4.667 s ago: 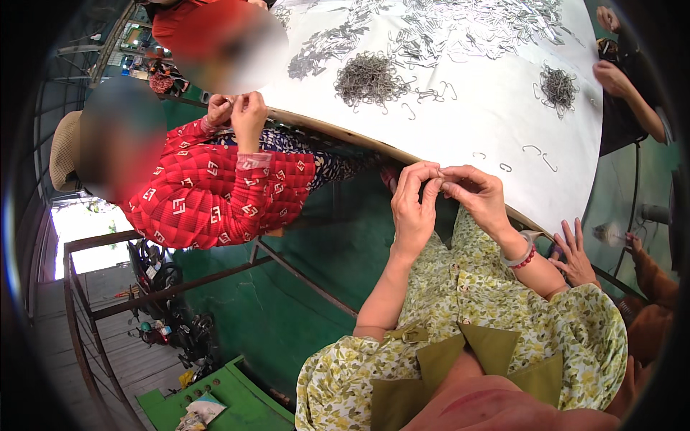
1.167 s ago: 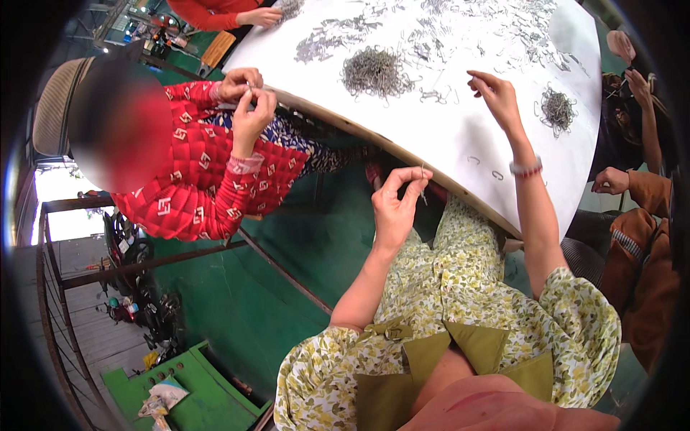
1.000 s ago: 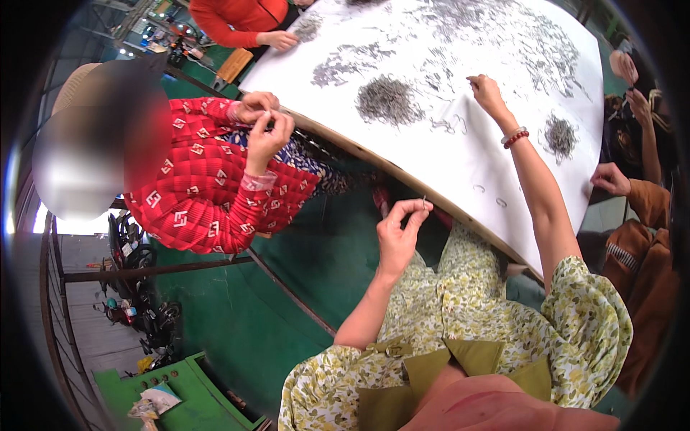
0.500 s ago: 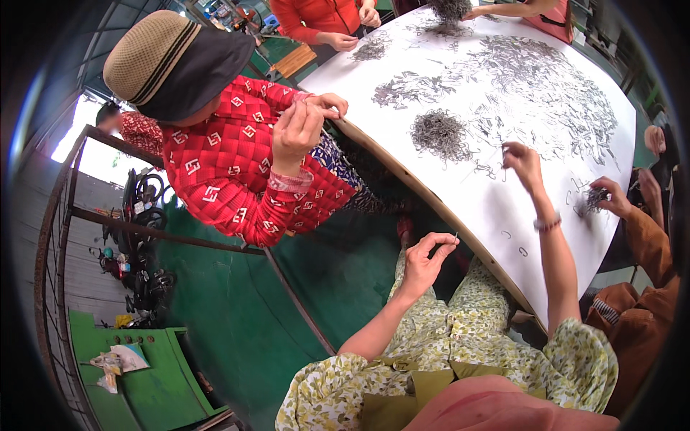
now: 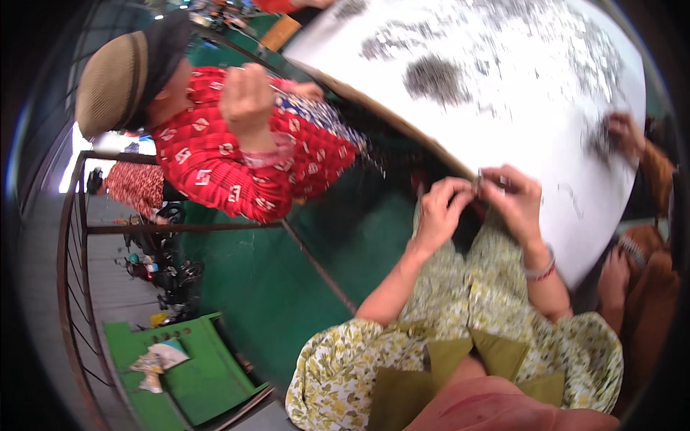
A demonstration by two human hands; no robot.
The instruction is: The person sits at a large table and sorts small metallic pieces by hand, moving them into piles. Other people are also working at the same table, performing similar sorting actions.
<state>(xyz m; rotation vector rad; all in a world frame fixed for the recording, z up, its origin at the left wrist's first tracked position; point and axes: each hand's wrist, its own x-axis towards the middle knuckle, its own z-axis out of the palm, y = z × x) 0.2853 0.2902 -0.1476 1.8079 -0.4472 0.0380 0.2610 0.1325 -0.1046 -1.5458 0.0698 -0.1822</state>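
Nearest the viewer, over a lap covered in yellow-green flowered cloth (image 5: 460,337), the two hands meet at the rim of the white round tabletop (image 5: 568,108). The left hand (image 5: 440,214) is curled nearly closed, thumb and fingertips pinched toward the right hand (image 5: 512,197), whose fingers are bent in the same tight pinch. Between the two sets of fingertips sits a small dark metal piece (image 5: 479,185), thin and partly hidden; the picture is blurred, so which hand carries most of the grip cannot be told.

Just beyond the right hand, loose bent wire pieces (image 5: 571,195) lie singly on the white surface. Farther out from the left hand a dense grey heap of small metal parts (image 5: 437,77) rests on the tabletop, with thinner scatterings spread past it toward the far edge.

Off to the left of the left hand, well apart, a person in a red patterned top (image 5: 237,165) and a tan knitted hat works with raised hands at the same rim. To the right of the right hand another person's hand (image 5: 624,133) rests on a small dark pile.

A likely slip, as I judge it: the piece is held beyond the rim, over the lap, so a loosened pinch would drop it into the cloth folds or onto the green floor (image 5: 273,287) below, where so small a thing would be hard to find
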